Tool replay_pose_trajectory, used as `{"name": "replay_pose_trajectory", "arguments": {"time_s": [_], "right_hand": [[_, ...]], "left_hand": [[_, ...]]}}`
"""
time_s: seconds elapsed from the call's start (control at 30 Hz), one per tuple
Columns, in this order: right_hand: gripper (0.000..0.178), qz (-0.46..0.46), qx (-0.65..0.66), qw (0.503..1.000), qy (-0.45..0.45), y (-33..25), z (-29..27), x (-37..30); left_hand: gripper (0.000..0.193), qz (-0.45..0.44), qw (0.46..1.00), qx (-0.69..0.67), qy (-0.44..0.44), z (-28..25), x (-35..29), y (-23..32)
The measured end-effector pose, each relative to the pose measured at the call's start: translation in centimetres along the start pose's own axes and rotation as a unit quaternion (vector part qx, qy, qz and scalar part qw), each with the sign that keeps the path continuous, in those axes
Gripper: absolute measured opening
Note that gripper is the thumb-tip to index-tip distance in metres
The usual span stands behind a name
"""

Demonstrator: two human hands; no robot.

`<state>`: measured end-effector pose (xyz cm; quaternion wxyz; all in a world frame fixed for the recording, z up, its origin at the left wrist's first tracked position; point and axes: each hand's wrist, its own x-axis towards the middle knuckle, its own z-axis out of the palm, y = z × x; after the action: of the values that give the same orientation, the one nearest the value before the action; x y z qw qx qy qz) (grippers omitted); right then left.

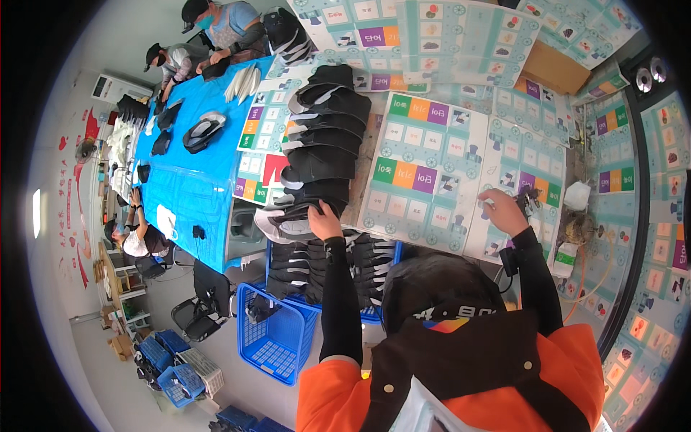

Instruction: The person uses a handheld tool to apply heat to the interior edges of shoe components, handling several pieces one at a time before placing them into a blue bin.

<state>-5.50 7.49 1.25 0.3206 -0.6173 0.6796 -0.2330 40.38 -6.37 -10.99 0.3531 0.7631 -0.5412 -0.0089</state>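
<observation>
My left hand (325, 220) is closed on the edge of a black-and-grey fabric piece (296, 226) at the near end of a long overlapping row. The row of curved black pieces (324, 137) runs away from me along the table; they look like caps or shoe uppers, but I cannot tell which. To the right, my right hand (505, 213) hovers over the printed sheets (425, 165) covering the table. Its fingers are loosely bent, with a gap between thumb and forefinger and nothing visible in them. Beside it is a small dark cluster of parts (529, 199), its kind unclear.
Below the table edge, a blue basket (277, 338) stands next to stacked black-and-grey pieces (317, 268). A blue-covered table (205, 191) on the left holds scattered dark pieces; several people (223, 29) work around it. A black chair (201, 302) stands near. Cords (581, 277) hang at right.
</observation>
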Motion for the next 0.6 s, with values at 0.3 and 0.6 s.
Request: {"name": "replay_pose_trajectory", "arguments": {"time_s": [0.3, 0.6], "right_hand": [[0.020, -0.048, -0.019, 0.998, -0.029, -0.2, 1.1, 0.0], [0.018, 0.001, -0.025, 0.998, -0.065, 2.1, 0.2, -3.5]], "left_hand": [[0.070, -0.020, 0.976, 0.112, -0.187, 2.4, -6.7, -14.5], [0.056, -0.234, 0.969, -0.011, -0.080, 0.4, -5.2, -6.5]]}}
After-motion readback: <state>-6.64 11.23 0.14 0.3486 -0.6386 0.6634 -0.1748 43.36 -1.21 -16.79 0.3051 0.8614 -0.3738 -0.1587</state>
